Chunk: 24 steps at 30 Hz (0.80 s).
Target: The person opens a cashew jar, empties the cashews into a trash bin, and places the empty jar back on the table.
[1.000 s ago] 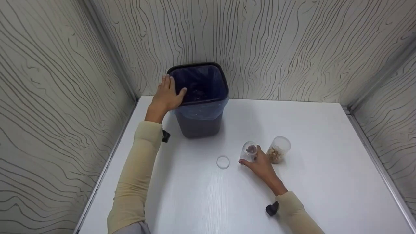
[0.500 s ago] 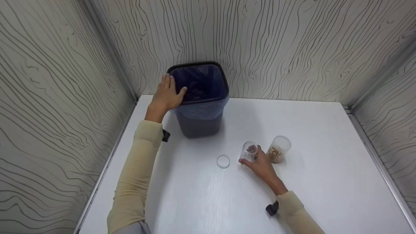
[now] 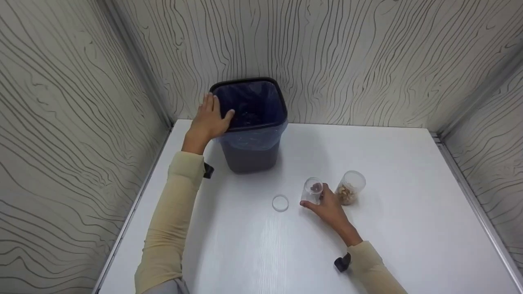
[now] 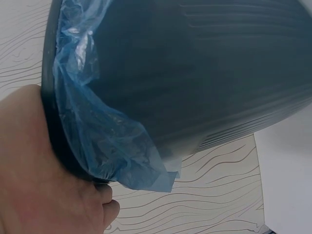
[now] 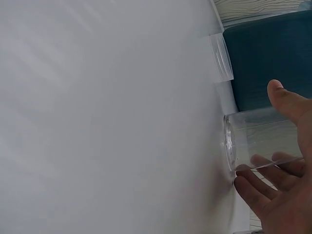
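My left hand grips the left rim of a dark waste bin, thumb over the inside, fingers along the outer side. A blue plastic liner folds over that rim in the left wrist view. My right hand is around a clear jar standing upright on the table, its fingers curved along the far side and showing through the wall. In the right wrist view the thumb stands out from the jar. A clear round lid lies to the left of that jar.
Just right of my right hand stands a second clear jar, part filled with tan pieces like nuts. The white table meets patterned walls at the back and sides; the bin is close to the back wall.
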### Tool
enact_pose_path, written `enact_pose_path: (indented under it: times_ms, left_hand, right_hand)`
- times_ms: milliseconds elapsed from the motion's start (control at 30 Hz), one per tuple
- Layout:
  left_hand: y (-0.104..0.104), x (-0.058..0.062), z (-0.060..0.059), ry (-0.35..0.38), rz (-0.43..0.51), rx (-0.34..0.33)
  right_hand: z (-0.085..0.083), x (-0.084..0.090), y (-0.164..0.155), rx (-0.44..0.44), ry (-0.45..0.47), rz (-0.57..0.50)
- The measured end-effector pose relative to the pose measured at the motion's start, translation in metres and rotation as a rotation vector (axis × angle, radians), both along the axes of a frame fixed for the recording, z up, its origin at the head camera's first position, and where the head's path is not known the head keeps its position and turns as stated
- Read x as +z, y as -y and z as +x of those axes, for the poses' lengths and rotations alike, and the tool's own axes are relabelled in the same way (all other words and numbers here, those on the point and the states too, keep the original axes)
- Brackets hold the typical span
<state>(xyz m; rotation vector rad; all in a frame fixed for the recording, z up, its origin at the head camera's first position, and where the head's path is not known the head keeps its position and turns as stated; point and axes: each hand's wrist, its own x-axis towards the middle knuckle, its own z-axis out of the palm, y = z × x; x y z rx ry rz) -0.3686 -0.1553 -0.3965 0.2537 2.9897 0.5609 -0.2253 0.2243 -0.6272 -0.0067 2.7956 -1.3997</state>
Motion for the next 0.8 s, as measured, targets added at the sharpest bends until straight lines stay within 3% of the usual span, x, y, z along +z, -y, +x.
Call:
enact_pose_path:
  times_ms: [800]
  left_hand:
    - [0.000, -0.001, 0.001, 0.002, 0.017, 0.005]
  right_hand:
    - [0.005, 0.012, -0.011, 0.014, 0.026, -0.003]
